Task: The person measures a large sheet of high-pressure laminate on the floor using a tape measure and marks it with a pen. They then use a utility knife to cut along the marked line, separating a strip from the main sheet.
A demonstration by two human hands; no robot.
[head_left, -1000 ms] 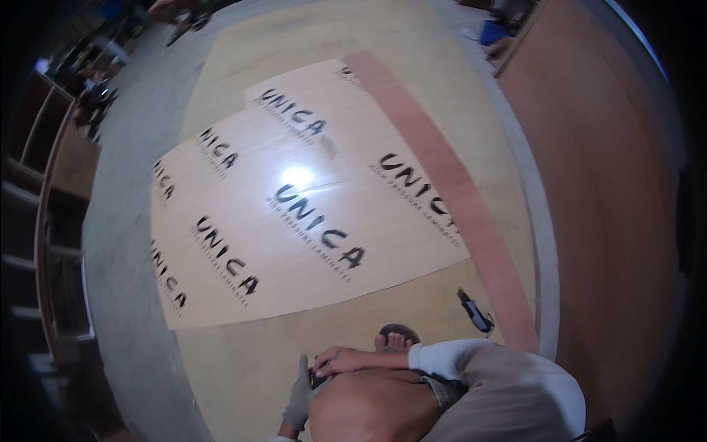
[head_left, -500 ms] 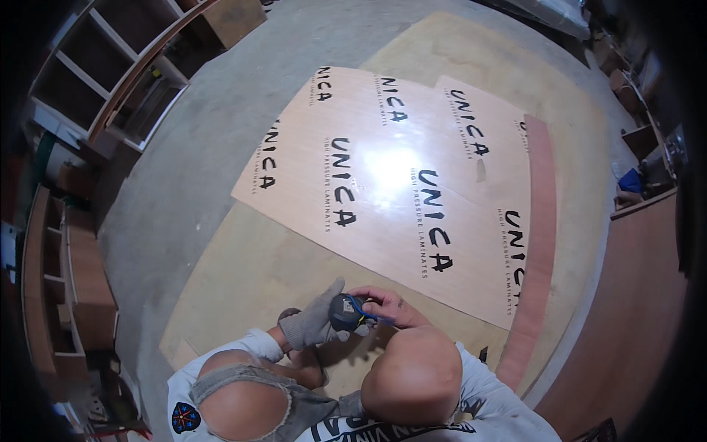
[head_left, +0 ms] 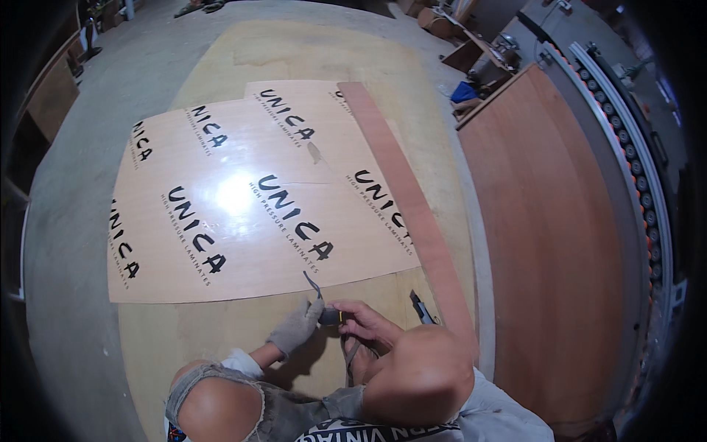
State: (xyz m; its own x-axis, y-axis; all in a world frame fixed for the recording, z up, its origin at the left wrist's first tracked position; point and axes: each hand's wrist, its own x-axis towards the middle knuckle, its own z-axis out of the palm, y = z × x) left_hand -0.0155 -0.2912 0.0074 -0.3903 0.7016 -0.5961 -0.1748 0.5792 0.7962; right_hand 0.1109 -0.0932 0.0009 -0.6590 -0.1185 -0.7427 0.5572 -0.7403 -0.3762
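Note:
My gloved left hand grips a dark, compact tape measure with a yellow edge, and my bare right hand holds its other side. A narrow grey strap or cord runs up from it toward a pale laminate sheet with black printing. To the right of my hands a utility knife lies beside a long reddish strip. My bare knees frame the hands from below.
The sheet rests on a larger yellowish board. A reddish wooden panel lies along the right, beside a long metal rail with rollers. A blue item, wooden pieces and clutter stand at the back, shelving at the left.
My view has swung about. My hands have moved forward from beside my knee, and the tape measure is now turned on its side with the strap sticking out beyond it.

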